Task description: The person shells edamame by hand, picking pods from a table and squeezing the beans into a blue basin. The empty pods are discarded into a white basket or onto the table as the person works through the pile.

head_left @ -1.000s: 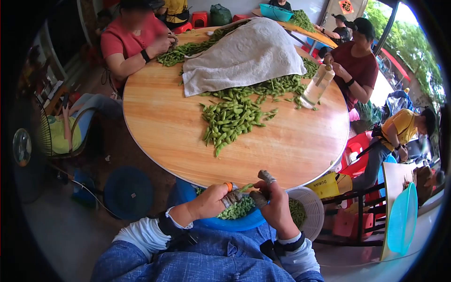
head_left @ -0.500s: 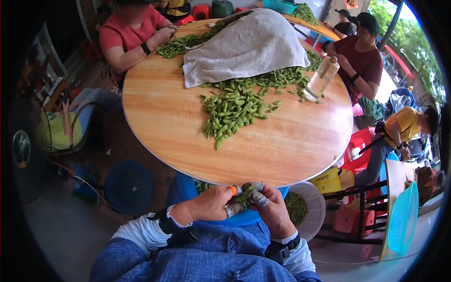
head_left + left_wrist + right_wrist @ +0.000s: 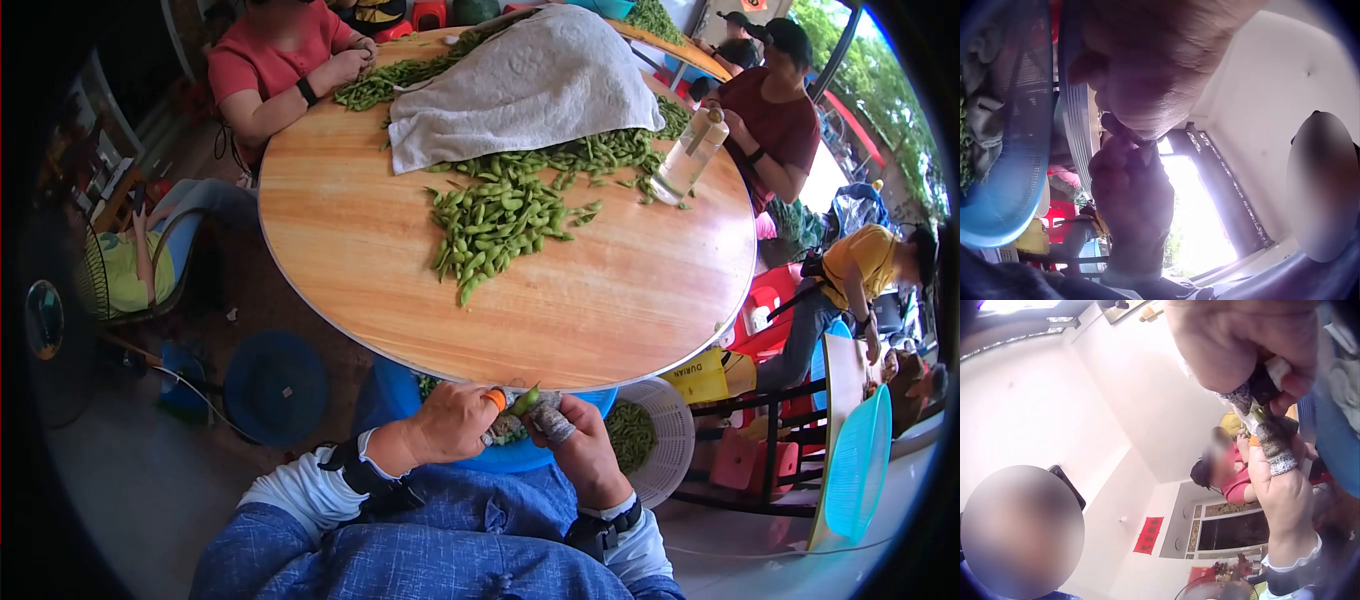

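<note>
Over the blue basin (image 3: 395, 388), just off the table's near edge, my two hands meet around a green soybean pod (image 3: 526, 400). My left hand (image 3: 445, 425) pinches it from one side; an orange band circles one finger. From the other side my right hand (image 3: 590, 462) grips it, thumb wrapped in a grey cover. In the right wrist view, the pod (image 3: 1259, 416) shows as a bit of green between the covered fingertips of both hands. Shelled green beans lie in the basin, partly hidden by the hands. The left wrist view shows the hands dark and close together.
A round wooden table (image 3: 360, 260) carries a pile of soybean pods (image 3: 495, 225), a grey towel (image 3: 530, 90) and a clear bottle (image 3: 690, 160). Right of the basin stands a white basket (image 3: 678, 455) holding pods. Two people in red sit across the table.
A second ago the hands were apart, with a pod in the left fingers. They came together, and the pod now sits between both hands, tipped upward. The head view has shifted slightly.
</note>
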`<act>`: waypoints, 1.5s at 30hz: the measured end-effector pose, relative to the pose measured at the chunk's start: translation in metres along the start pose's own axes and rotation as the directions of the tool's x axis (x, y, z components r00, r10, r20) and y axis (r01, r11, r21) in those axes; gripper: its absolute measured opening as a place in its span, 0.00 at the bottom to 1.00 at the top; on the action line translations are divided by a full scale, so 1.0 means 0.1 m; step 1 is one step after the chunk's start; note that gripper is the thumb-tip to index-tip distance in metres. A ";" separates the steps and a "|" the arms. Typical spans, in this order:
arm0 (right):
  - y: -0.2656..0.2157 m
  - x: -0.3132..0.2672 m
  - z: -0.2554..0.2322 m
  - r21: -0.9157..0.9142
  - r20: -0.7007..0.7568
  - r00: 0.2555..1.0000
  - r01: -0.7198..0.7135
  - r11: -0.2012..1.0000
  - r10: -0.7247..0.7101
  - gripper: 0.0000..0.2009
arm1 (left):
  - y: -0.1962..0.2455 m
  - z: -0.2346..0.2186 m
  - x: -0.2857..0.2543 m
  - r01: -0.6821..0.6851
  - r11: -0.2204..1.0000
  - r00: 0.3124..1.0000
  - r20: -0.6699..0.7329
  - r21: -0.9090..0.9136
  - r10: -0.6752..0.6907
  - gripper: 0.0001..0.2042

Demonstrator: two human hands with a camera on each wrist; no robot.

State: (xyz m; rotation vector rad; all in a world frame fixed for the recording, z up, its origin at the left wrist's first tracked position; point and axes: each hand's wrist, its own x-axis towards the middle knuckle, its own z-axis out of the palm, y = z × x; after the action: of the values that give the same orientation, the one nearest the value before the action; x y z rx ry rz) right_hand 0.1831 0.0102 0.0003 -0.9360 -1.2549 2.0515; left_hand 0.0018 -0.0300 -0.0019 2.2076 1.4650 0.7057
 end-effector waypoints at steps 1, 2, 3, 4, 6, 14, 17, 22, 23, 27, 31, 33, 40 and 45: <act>0.00 0.00 0.02 -0.015 -0.011 1.000 0.012 1.000 -0.012 0.10 | -0.01 0.00 0.00 -0.012 1.000 1.000 -0.001 0.017 0.012 0.19; 0.01 0.00 0.03 -0.029 -0.022 0.999 0.024 0.999 -0.025 0.12 | -0.01 0.00 -0.01 -0.008 0.999 1.000 0.013 0.032 0.008 0.19; 0.02 0.01 0.03 -0.040 -0.018 0.999 0.038 0.999 -0.038 0.12 | -0.01 0.00 -0.01 -0.005 0.999 1.000 0.026 0.048 0.004 0.18; 0.05 0.02 0.02 -0.050 -0.016 0.998 0.052 0.997 -0.053 0.12 | -0.01 0.00 -0.02 -0.003 0.998 0.999 0.039 0.062 0.000 0.17; 0.06 0.02 0.03 -0.076 -0.017 0.996 0.082 0.994 -0.084 0.09 | -0.02 0.01 -0.02 -0.016 0.999 0.999 0.032 0.046 0.014 0.16; 0.20 0.14 0.05 -0.429 -0.090 0.952 0.227 0.875 -0.291 0.05 | -0.13 0.19 -0.02 -0.035 0.990 0.996 -0.092 -0.137 0.022 0.16; 0.20 0.16 0.08 -0.310 -0.121 0.947 0.249 0.918 -0.298 0.05 | -0.12 0.19 -0.01 0.032 0.992 0.996 -0.079 -0.121 -0.042 0.14; -0.06 0.09 0.15 -0.083 -0.053 0.989 0.133 0.988 -0.138 0.06 | 0.05 0.01 -0.03 0.037 0.977 0.996 -0.090 0.210 -0.019 0.15; -0.06 0.09 0.12 -0.045 -0.012 0.994 0.108 0.993 -0.108 0.07 | 0.03 0.01 -0.04 0.007 0.973 0.993 -0.120 0.230 0.021 0.13; 0.00 0.11 0.11 0.106 0.107 0.984 0.133 0.985 -0.144 0.09 | 0.07 0.01 -0.02 -0.057 0.994 0.961 -0.275 -0.096 0.028 0.14; 0.11 0.13 0.14 0.196 0.121 0.961 0.224 0.955 -0.250 0.09 | 0.06 0.09 -0.03 -0.118 0.920 0.931 -0.363 -0.373 -0.028 0.12; 0.17 0.15 0.16 0.169 0.104 0.943 0.296 0.940 -0.315 0.09 | 0.02 0.15 -0.05 -0.106 0.858 0.926 -0.364 -0.503 -0.099 0.12; 0.21 0.17 0.09 -0.059 0.190 0.885 0.442 0.895 -0.424 0.08 | 0.09 0.18 -0.11 0.266 -0.178 0.818 0.320 -0.947 -0.478 0.20; 0.19 0.11 0.09 0.059 0.079 0.966 0.241 0.969 -0.245 0.08 | 0.07 0.07 -0.10 0.375 -0.038 0.858 0.363 -0.926 -0.362 0.18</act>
State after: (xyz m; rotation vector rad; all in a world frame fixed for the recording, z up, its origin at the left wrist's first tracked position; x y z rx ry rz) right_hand 0.1674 0.0059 -0.0166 -0.6425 -1.2886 1.9360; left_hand 0.0075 -0.0423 -0.0055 0.6072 0.8861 1.0303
